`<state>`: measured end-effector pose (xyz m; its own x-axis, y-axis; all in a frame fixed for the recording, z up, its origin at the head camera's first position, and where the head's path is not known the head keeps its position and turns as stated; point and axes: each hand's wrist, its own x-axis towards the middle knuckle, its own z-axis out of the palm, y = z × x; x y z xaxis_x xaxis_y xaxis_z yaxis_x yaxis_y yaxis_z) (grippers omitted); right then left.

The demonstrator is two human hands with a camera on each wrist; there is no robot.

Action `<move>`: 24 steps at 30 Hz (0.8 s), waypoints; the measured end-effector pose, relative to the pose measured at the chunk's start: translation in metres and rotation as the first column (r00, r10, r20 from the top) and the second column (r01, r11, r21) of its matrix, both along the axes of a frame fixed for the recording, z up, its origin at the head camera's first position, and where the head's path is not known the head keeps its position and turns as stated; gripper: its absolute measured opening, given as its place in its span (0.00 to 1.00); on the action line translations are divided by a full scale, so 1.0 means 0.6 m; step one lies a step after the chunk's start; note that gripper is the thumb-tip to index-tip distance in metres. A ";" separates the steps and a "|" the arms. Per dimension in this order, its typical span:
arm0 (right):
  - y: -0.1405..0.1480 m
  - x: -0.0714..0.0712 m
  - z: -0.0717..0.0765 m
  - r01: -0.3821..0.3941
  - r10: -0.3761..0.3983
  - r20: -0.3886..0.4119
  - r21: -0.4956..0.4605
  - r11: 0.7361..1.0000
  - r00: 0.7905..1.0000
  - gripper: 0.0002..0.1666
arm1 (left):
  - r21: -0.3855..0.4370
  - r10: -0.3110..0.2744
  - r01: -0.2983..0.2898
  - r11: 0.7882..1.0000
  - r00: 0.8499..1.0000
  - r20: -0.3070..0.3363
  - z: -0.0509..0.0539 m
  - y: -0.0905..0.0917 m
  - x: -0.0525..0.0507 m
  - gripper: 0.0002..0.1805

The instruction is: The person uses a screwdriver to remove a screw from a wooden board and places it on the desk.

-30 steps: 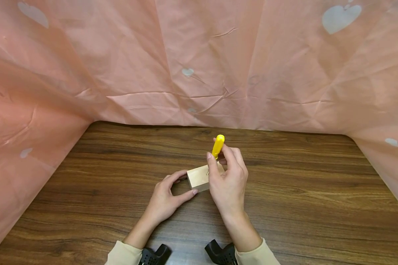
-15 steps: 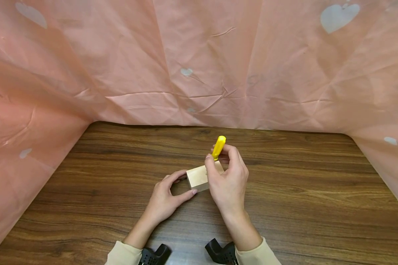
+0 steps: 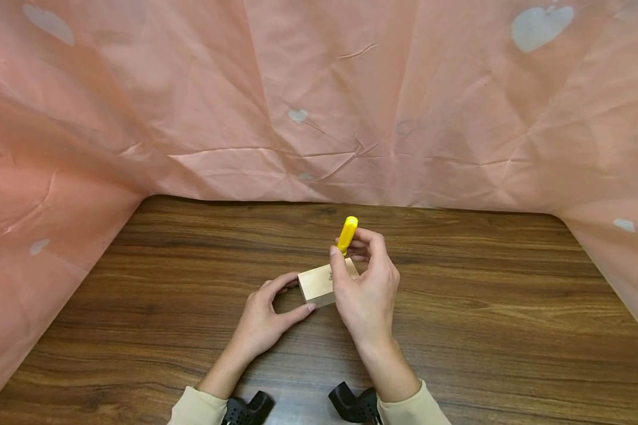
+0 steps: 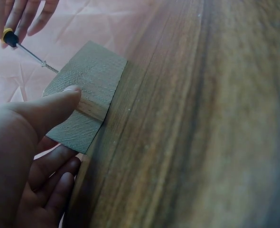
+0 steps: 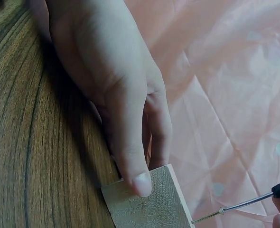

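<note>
My left hand [image 3: 266,319] holds a pale wooden block [image 3: 316,283] on the table by its left end, with the thumb on the near side and the fingers at the far side. My right hand [image 3: 369,295] pinches the yellow handle of a screwdriver [image 3: 348,235] above the block's right part. In the left wrist view the screwdriver's metal shaft [image 4: 31,53] meets the head of a screw [image 4: 51,68], whose lower end is at the block's top face. Much of the screw's thread shows above the wood. My right hand hides the block's right part in the head view.
The brown wood-grain table [image 3: 484,307] spreads around both hands. A pink curtain [image 3: 218,106] with pale hearts hangs along the back and sides. Black wrist devices [image 3: 353,404] sit by the cream sleeves [image 3: 414,404].
My right fingers have shifted around the screwdriver handle, which tilts slightly to and fro. The thumb has moved a little left. The left hand and the block stay almost where they were.
</note>
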<state>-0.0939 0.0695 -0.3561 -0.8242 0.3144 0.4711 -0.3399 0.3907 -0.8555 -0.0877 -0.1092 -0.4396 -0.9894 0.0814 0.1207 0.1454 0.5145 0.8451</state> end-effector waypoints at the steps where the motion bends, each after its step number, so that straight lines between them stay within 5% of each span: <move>1: 0.000 0.000 0.000 0.003 -0.003 0.004 -0.002 1.000 1.000 0.20 | 0.001 0.000 0.000 1.000 1.000 -0.001 0.000 0.000 0.000 0.31; 24: -0.002 -0.004 -0.010 0.006 -0.002 -0.064 0.065 0.998 0.998 0.14 | 0.009 -0.005 0.005 1.000 1.000 -0.002 0.000 0.000 0.000 0.31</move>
<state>-0.0963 0.0683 -0.3624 -0.7906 0.2845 0.5422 -0.3915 0.4460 -0.8049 -0.0876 -0.1094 -0.4397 -0.9887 0.0851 0.1237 0.1498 0.5061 0.8493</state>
